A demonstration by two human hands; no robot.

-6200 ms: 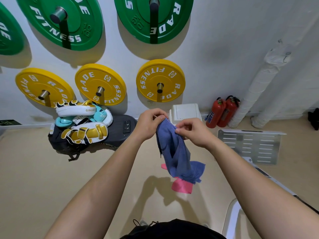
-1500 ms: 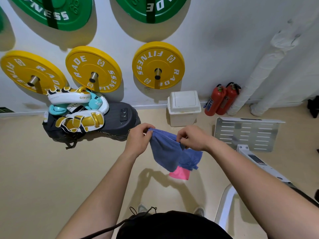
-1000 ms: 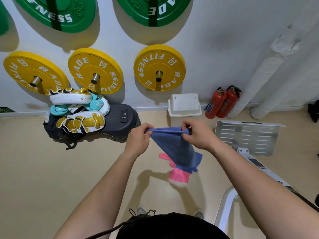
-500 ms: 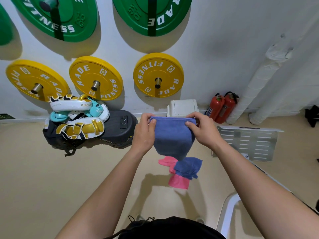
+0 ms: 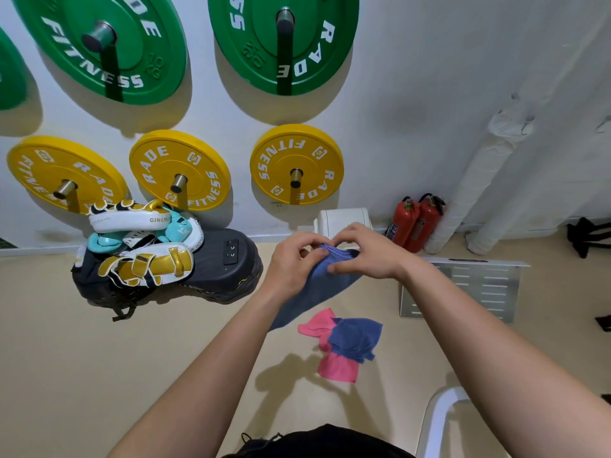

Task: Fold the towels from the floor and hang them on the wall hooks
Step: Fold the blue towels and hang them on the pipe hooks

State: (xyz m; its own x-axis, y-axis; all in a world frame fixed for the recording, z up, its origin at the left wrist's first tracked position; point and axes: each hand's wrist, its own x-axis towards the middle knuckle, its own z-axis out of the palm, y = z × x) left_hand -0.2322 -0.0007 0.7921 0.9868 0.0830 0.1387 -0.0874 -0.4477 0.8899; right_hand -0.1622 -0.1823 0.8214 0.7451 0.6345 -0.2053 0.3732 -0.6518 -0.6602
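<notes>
Pinching blue towel top edge, both hands; long axis slanting down-left

A gym, by the look of the kit. Green plates and smaller yellow plates, all lettered "RADE FITNESS", hang on steel pegs set in a white wall. Below them, gold, white and teal boxing pads lie heaped on a dark bag on the beige floor. Two red fire extinguishers stand against the wall beside wrapped pipes.
</notes>
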